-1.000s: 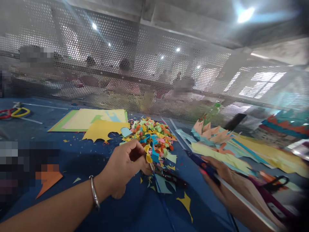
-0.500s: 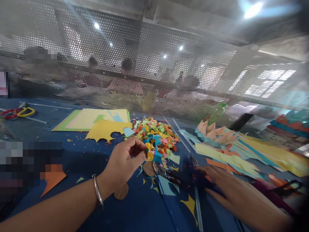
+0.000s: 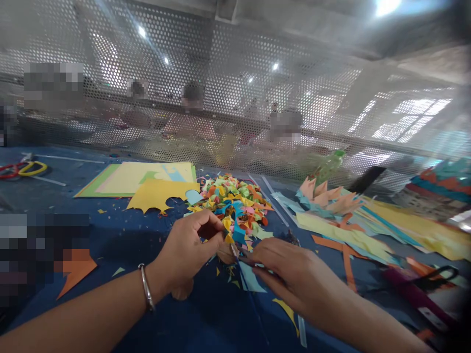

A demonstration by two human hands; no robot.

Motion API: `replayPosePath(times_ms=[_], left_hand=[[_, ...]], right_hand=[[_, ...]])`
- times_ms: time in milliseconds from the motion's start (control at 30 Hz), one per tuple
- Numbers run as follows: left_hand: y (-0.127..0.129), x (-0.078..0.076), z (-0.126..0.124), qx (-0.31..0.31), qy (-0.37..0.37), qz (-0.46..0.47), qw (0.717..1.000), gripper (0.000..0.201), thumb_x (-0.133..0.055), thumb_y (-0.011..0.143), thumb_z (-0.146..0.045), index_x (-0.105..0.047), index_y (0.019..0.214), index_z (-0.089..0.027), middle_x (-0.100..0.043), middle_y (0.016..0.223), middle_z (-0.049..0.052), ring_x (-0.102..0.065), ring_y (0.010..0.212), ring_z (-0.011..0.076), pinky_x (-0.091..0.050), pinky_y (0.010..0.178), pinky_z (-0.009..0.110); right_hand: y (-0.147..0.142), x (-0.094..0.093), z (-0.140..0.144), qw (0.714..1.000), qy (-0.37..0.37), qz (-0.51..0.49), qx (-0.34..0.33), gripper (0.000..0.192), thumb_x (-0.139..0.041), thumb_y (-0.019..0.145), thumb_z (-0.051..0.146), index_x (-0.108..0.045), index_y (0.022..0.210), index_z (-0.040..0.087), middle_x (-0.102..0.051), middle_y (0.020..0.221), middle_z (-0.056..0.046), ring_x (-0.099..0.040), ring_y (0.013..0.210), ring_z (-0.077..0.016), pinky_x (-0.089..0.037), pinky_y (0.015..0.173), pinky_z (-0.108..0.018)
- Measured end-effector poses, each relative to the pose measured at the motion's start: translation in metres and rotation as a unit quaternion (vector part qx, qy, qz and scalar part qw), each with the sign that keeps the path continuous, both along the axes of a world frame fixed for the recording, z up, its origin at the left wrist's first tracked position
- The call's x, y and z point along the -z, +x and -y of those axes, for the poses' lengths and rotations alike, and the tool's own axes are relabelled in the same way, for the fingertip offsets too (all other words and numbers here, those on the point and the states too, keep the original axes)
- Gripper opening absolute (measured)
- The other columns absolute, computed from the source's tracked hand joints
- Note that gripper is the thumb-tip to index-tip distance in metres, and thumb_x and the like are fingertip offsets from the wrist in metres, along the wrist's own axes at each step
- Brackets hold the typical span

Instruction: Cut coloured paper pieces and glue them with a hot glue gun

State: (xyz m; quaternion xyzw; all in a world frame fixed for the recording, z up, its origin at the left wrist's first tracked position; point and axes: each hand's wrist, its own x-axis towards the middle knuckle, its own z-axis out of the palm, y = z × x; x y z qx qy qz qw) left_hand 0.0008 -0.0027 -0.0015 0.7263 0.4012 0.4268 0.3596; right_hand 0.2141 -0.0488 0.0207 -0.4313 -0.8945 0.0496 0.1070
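Observation:
My left hand [image 3: 196,247] pinches a small yellow paper piece [image 3: 228,237] between thumb and fingertips, at the front of a heap of small coloured paper cuttings [image 3: 235,191]. A blue paper piece [image 3: 240,233] is beside the fingertips. Below runs a thin blue stem-like strip [image 3: 253,306]. My right hand [image 3: 283,267] is closed around a dark slender tool [image 3: 246,256], perhaps scissors; the fingers hide most of it. Its tip is close to the yellow piece and a brown round piece [image 3: 225,254]. Another brown round piece [image 3: 183,289] lies under my left wrist.
Stacked coloured sheets [image 3: 110,179] and a cut yellow sheet [image 3: 158,193] lie left of the heap. Red-and-yellow-handled scissors [image 3: 31,167] are far left. Folded paper points [image 3: 322,193], a purple object [image 3: 415,294] and a green-capped bottle [image 3: 329,164] are at right, before a perforated metal screen [image 3: 228,98].
My right hand has moved left from the dark tool's far end to near my left fingertips. My left hand has kept its pinch. The view has shifted slightly.

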Motion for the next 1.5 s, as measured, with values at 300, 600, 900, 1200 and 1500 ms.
replayPosePath(times_ms=[300, 600, 900, 1200, 1500], left_hand=[[-0.001, 0.000, -0.001, -0.006, 0.005, -0.001, 1.000, 0.002, -0.053, 0.071, -0.017, -0.052, 0.072, -0.019, -0.054, 0.064, -0.003, -0.050, 0.058, 0.0106, -0.041, 0.056, 0.025], [0.001, 0.007, -0.008, 0.004, -0.032, 0.048, 0.998, 0.005, -0.054, 0.071, -0.018, -0.053, 0.076, -0.018, -0.054, 0.067, -0.003, -0.050, 0.059, 0.0105, -0.042, 0.056, 0.024], [0.002, 0.009, -0.010, -0.008, -0.036, 0.047, 0.998, 0.008, -0.056, 0.070, -0.019, -0.056, 0.078, -0.018, -0.056, 0.067, -0.002, -0.052, 0.060, 0.0114, -0.043, 0.057, 0.025], [0.000, 0.008, -0.010, -0.001, -0.024, 0.038, 0.999, 0.006, -0.057, 0.072, -0.019, -0.057, 0.078, -0.018, -0.058, 0.069, -0.001, -0.054, 0.062, 0.0117, -0.044, 0.058, 0.025], [0.001, 0.009, -0.009, 0.001, -0.011, 0.024, 1.000, 0.005, -0.056, 0.073, -0.018, -0.056, 0.078, -0.019, -0.058, 0.068, -0.002, -0.053, 0.061, 0.0114, -0.043, 0.058, 0.025]], right_hand=[[-0.024, 0.019, -0.017, 0.998, -0.028, 0.056, -0.030, 0.021, -0.045, 0.080, 0.007, -0.061, 0.090, 0.017, -0.059, 0.091, -0.006, -0.055, 0.085, -0.0191, -0.048, 0.075, -0.033], [-0.024, 0.021, -0.019, 0.996, -0.030, 0.075, -0.026, 0.017, -0.047, 0.078, 0.007, -0.059, 0.083, 0.017, -0.058, 0.086, -0.005, -0.053, 0.079, -0.0186, -0.045, 0.069, -0.030], [-0.015, 0.024, -0.019, 0.999, -0.043, -0.001, -0.007, 0.008, -0.047, 0.082, 0.011, -0.052, 0.078, 0.016, -0.055, 0.082, -0.006, -0.051, 0.076, -0.0185, -0.043, 0.067, -0.031], [-0.019, 0.026, -0.018, 0.997, -0.071, 0.013, -0.024, 0.010, -0.049, 0.081, 0.010, -0.059, 0.083, 0.013, -0.058, 0.085, -0.008, -0.052, 0.082, -0.0201, -0.043, 0.074, -0.033], [-0.015, 0.026, -0.018, 0.996, -0.068, -0.049, -0.015, 0.009, -0.049, 0.083, 0.010, -0.054, 0.078, 0.016, -0.056, 0.081, -0.005, -0.050, 0.075, -0.0177, -0.042, 0.068, -0.031]])
